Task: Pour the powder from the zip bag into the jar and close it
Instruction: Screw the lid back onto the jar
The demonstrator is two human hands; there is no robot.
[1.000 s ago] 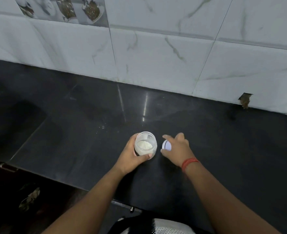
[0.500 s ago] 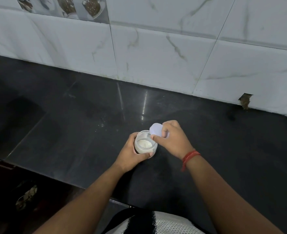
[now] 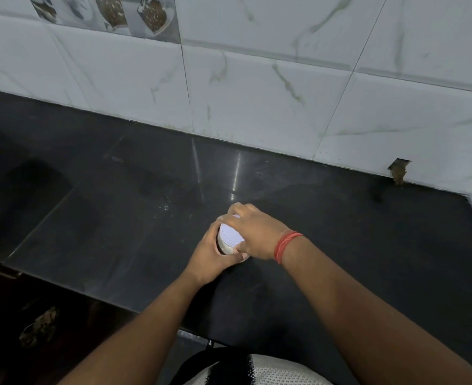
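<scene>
Just below the centre of the frame, a small clear jar [image 3: 224, 247] stands on the black countertop [image 3: 340, 232], with white powder showing through its lower wall. A white lid [image 3: 230, 234] sits on top of the jar's mouth; whether it is fully seated cannot be told.

The left hand [image 3: 211, 258] comes in from the lower left and wraps the jar's side, fingers curled around it and the thumb tip pressed at the front near the base. The right hand [image 3: 257, 234] comes in from the lower right and covers the lid from above and to the right, its fingers [image 3: 236, 211] bent over the far edge and the thumb at the near edge, gripping the lid. A red thread band [image 3: 286, 245] circles the right wrist.

White marble-patterned wall tiles [image 3: 257, 93] fill the upper half of the frame, with a strip of picture tiles [image 3: 134, 15] at the upper left. At the right, where wall meets counter, a small broken notch [image 3: 399, 170] shows in 1 tile. A few pale specks [image 3: 162, 208] lie on the counter to the upper left of the jar.
</scene>
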